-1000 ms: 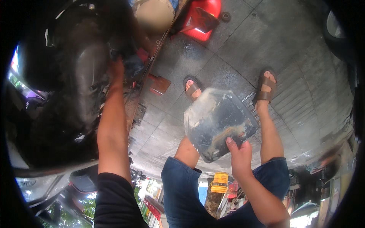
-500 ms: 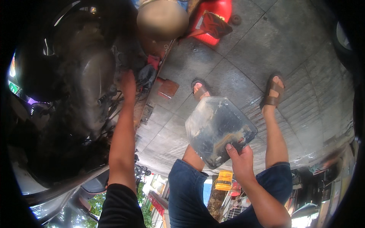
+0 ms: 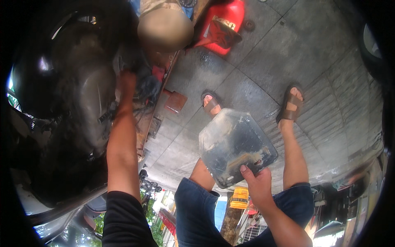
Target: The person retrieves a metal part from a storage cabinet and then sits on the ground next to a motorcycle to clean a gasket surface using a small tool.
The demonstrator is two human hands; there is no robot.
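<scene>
In my right hand (image 3: 260, 184) is a flat, dark panel (image 3: 236, 144) with cut corners and pale, dusty scuffs. My thumb lies on its upper face near a slot at the lower edge, the fingers underneath. At the left, my left hand (image 3: 126, 83) reaches in beside a large, dark, dusty vehicle (image 3: 88, 99), among shadowed parts and cables. Its fingers are blurred and in shadow, so their grip is unclear. A dark, bag-like bundle (image 3: 147, 87) lies just right of that hand, next to a small red object (image 3: 158, 73).
A red plastic container (image 3: 224, 24) stands on the grey tiled floor (image 3: 263, 61), with a red-handled dark tool (image 3: 222, 35) across it. A rusty reddish plate (image 3: 176, 101) lies nearer. A person with blurred head (image 3: 165, 29) is at the top. A yellow bucket (image 3: 239, 197) shows below.
The view has shifted slightly, so most things sit a little further left. My left hand stays by the vehicle, and my right hand still holds the panel.
</scene>
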